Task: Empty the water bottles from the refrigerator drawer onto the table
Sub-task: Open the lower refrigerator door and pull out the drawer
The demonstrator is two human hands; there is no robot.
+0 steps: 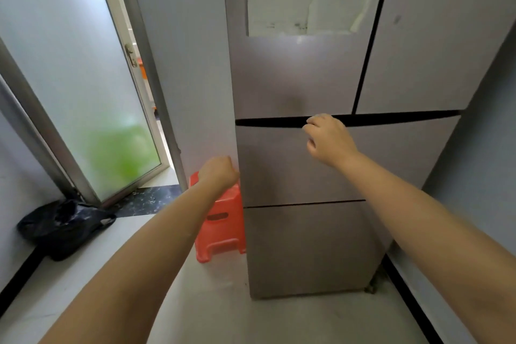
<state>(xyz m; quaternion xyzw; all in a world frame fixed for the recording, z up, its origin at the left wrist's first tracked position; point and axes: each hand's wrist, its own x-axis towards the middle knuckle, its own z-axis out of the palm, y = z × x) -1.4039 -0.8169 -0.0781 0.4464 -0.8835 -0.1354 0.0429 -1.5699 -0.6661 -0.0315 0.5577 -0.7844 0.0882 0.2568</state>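
A tall grey-brown refrigerator (293,78) fills the middle of the head view, with two upper doors and two drawers below, all closed. My right hand (326,138) hovers in front of the upper drawer (279,165), just below the dark gap along its top edge, fingers curled and apart, holding nothing. My left hand (219,172) is a closed fist beside the refrigerator's left edge, in front of an orange stool. No water bottles and no table are in view.
An orange plastic stool (223,226) stands on the floor against the refrigerator's left side. A black plastic bag (62,225) lies at the left wall. A frosted glass door (83,78) stands ajar at the left. A grey wall (474,162) closes the right.
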